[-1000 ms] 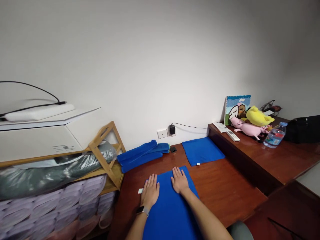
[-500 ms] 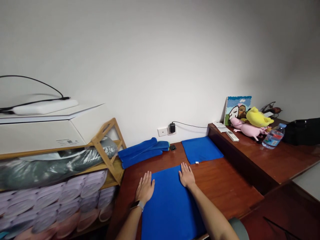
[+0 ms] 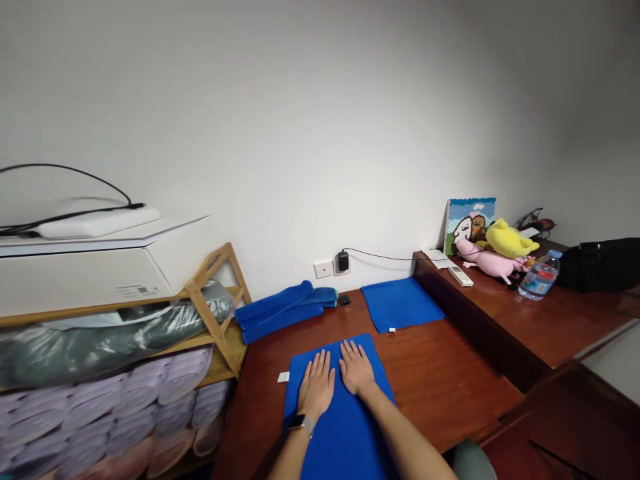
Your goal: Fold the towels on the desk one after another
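A blue cloth (image 3: 335,433) lies spread out on the reddish-brown wooden desk (image 3: 430,373), its lower end running out of view. My left hand (image 3: 317,387) rests flat on its left half, fingers stretched forward, a watch on the wrist. Close beside it, my right hand (image 3: 356,368) presses flat near the cloth's far edge. Neither hand holds anything. A white tag (image 3: 283,377) sticks out from the cloth's left edge. Farther back lies a second blue cloth (image 3: 401,303), flat, with a small white tag. Several folded blue cloths (image 3: 280,310) are heaped against the wall.
A wooden rack (image 3: 215,313) with several lilac slippers (image 3: 145,387) and a white box (image 3: 90,277) stands at left. On the raised ledge at right are a water bottle (image 3: 540,277), a remote (image 3: 461,275), plush toys (image 3: 510,239) and a black bag (image 3: 600,265). A charger (image 3: 343,260) sits in the wall socket.
Both hands have moved inward from the cloth's side edges onto its surface, nearer each other. The white tag at its left edge has come into sight. The view has shifted slightly.
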`<act>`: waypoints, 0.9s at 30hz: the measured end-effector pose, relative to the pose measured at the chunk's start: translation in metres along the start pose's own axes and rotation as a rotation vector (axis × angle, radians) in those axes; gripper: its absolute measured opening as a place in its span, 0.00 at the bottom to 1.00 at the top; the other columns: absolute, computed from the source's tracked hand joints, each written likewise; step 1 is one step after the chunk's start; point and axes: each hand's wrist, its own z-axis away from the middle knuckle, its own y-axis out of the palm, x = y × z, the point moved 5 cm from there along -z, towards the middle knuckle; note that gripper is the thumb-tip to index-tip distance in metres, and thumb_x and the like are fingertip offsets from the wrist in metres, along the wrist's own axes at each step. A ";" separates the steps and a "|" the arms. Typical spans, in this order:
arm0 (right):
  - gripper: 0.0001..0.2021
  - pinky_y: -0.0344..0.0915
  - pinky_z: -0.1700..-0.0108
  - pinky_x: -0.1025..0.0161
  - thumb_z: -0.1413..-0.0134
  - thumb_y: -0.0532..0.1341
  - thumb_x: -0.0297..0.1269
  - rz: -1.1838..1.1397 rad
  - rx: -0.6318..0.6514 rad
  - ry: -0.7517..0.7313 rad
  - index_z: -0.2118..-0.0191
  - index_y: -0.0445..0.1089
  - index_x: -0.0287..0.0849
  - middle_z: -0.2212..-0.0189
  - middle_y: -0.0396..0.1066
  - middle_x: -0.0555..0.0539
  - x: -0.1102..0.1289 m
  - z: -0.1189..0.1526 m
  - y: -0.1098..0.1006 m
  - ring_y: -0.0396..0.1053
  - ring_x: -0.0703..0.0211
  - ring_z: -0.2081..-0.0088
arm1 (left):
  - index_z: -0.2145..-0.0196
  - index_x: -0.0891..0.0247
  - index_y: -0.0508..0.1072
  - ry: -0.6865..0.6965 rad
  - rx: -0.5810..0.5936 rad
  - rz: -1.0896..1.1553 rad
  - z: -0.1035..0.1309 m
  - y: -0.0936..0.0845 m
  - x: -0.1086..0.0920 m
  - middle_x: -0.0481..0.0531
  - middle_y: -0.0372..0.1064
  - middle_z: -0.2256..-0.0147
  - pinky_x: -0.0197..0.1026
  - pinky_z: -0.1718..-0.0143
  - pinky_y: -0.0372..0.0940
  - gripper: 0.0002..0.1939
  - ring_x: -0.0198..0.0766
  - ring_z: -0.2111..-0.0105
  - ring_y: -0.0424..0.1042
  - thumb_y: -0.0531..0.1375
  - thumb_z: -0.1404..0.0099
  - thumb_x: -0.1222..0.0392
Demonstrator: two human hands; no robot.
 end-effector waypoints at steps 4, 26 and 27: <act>0.33 0.33 0.23 0.50 0.24 0.35 0.45 0.034 0.039 0.150 0.21 0.42 0.37 0.22 0.38 0.45 -0.046 0.005 -0.015 0.35 0.55 0.22 | 0.27 0.70 0.59 -0.135 -0.008 -0.032 0.005 -0.006 0.039 0.63 0.55 0.26 0.57 0.25 0.48 0.35 0.50 0.26 0.53 0.41 0.23 0.50; 0.32 0.40 0.23 0.53 0.24 0.39 0.45 -0.042 -0.015 -0.136 0.23 0.52 0.37 0.24 0.50 0.44 0.019 -0.022 0.006 0.44 0.55 0.23 | 0.26 0.63 0.57 0.059 -0.072 0.016 -0.020 0.005 0.025 0.60 0.59 0.28 0.57 0.27 0.55 0.32 0.48 0.27 0.58 0.42 0.23 0.53; 0.32 0.39 0.23 0.52 0.24 0.39 0.46 -0.035 -0.010 -0.121 0.23 0.51 0.38 0.24 0.49 0.44 0.011 -0.021 0.005 0.43 0.55 0.23 | 0.26 0.64 0.57 0.024 -0.062 0.012 -0.018 0.006 0.033 0.60 0.58 0.28 0.57 0.27 0.54 0.32 0.48 0.27 0.57 0.42 0.23 0.51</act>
